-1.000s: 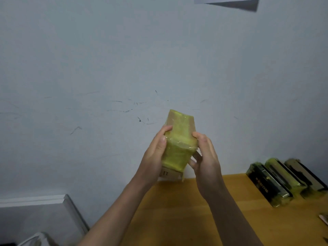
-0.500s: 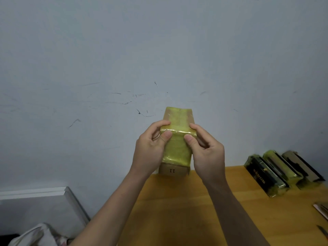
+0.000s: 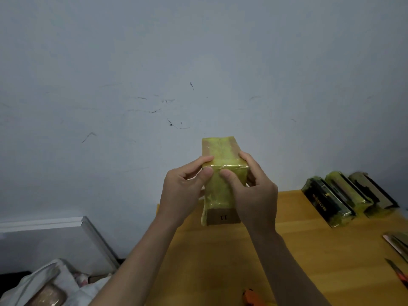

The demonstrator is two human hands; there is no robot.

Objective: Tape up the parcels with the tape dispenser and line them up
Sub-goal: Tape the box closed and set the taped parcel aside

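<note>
Now that I am turning the parcel to bring its top face toward me, my left hand and right hand are gripping its sides above the desk, both thumbs pressing the yellow tape flat; I am judging it nearly ready to join the taped parcels lined up at right.

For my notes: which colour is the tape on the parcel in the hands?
Translucent yellow-green over brown cardboard, on the parcel; the head view shows it.
</note>
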